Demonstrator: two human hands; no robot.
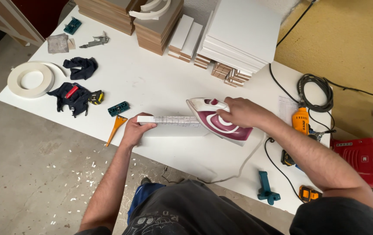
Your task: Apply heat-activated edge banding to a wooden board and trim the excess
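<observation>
White worktable point(151, 82) bears your upright panel point(171, 126), stiff and likely tippy: left hand point(134, 130) clamps its end. Right hand point(243, 112) wraps the iron point(221, 124), probably heavy; hold the handle.

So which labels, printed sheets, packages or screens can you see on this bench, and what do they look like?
No screens or packages.
Printed white paper sheet: flat on the white worktable, right of the maroon-and-white clothes iron, beside the orange drill.
Black label on the drill's orange body.
Pale label strip on the red power tool, far right edge.
Patterned edge strip on the white board, held on edge between both hands.
</observation>
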